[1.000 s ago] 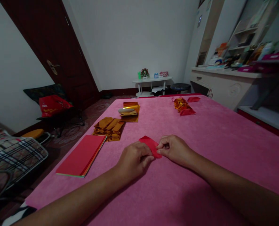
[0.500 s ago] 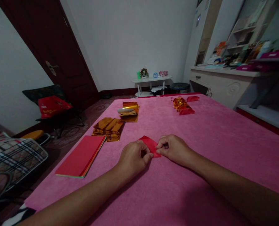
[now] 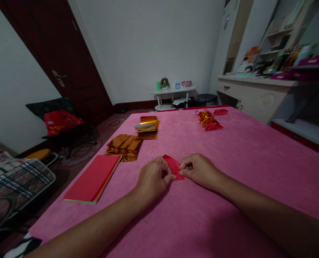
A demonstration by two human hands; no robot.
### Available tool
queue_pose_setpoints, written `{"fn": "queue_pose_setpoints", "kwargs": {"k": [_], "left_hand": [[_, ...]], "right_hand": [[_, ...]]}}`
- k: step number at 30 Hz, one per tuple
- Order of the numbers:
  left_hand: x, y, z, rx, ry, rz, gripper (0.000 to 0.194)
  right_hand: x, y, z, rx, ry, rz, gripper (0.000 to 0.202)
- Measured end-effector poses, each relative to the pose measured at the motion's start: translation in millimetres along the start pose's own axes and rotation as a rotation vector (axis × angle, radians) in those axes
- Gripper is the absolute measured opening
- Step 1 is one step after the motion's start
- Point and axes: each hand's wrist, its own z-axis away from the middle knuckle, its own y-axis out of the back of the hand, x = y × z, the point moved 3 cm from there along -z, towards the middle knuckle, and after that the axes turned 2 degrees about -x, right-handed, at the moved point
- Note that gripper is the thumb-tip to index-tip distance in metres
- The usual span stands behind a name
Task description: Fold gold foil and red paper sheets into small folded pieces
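A small piece of red paper (image 3: 173, 165) lies on the pink cloth between my two hands, partly covered by fingers. My left hand (image 3: 154, 176) pinches its left and near side, thumb against curled fingers. At the paper's right edge, my right hand (image 3: 197, 168) closes thumb and index finger on it. To the left is a stack of red paper sheets (image 3: 92, 179), with other colours showing along its edge. Folded gold foil sheets (image 3: 125, 146) are piled behind that stack.
Further back sit more gold foil (image 3: 150, 134) and a grey oval object (image 3: 143, 126). At the far right of the pink cloth (image 3: 251, 165) are crumpled gold foil (image 3: 206, 118) and folded red pieces (image 3: 214, 126). A dresser (image 3: 256, 93) stands beyond the right edge.
My left hand has shifted very slightly to the right over the red paper, covering a little more of its left side. My right hand stays nearly still.
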Motion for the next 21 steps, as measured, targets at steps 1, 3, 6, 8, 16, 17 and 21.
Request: {"fn": "queue_pose_setpoints", "kwargs": {"k": [1, 3, 6, 8, 16, 17, 21], "left_hand": [[-0.4, -0.4, 0.0, 0.001, 0.006, 0.004, 0.017], [-0.6, -1.2, -0.1, 0.005, 0.008, 0.003, 0.017], [0.4, -1.9, 0.2, 0.027, 0.004, -0.025, 0.017], [1.2, -2.3, 0.6, 0.032, 0.014, -0.049, 0.017], [3.0, -4.9, 3.7, 0.030, 0.015, -0.026, 0.014], [2.8, -5.2, 3.8, 0.033, 0.018, -0.022, 0.015], [1.6, -5.7, 3.2, 0.040, 0.026, -0.034, 0.016]], "right_hand": [[-0.1, 0.0, 0.0, 0.002, 0.004, 0.001, 0.007], [0.2, -0.1, -0.2, 0.007, 0.017, 0.007, 0.007], [1.6, -0.9, -0.8, 0.010, 0.025, 0.007, 0.008], [2.5, -1.5, -1.0, 0.006, 0.025, 0.003, 0.008], [3.3, -1.2, -0.8, 0.003, 0.032, -0.001, 0.008], [3.5, -1.3, -0.9, 0.001, 0.033, 0.000, 0.008], [4.1, -1.9, -1.3, 0.000, 0.039, 0.003, 0.009]]}}
